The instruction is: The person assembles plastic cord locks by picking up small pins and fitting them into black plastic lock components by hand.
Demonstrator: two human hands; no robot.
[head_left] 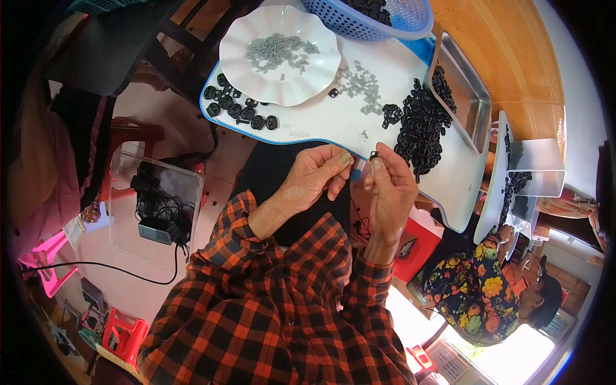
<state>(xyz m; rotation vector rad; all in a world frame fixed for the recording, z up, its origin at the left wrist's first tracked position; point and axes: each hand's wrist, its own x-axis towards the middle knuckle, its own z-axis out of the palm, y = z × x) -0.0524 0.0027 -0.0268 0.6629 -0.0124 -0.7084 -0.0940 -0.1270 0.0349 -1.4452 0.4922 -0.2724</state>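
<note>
Plaid shirt (pixel 269 308); black piece (pixel 374 154), long axis unclear

Plate (pixel 256 25) on table (pixel 327 122), left of parts pile (pixel 420 131)

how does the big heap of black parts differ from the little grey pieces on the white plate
Colour: the black parts are dark, while the grey pieces are pale.
Place: the black parts lie mostly on the white table; the grey pieces lie on the white plate.
Spread: the black parts are piled thickly, the grey pieces more thinly.
Both are gatherings of many small, loose items.
</note>
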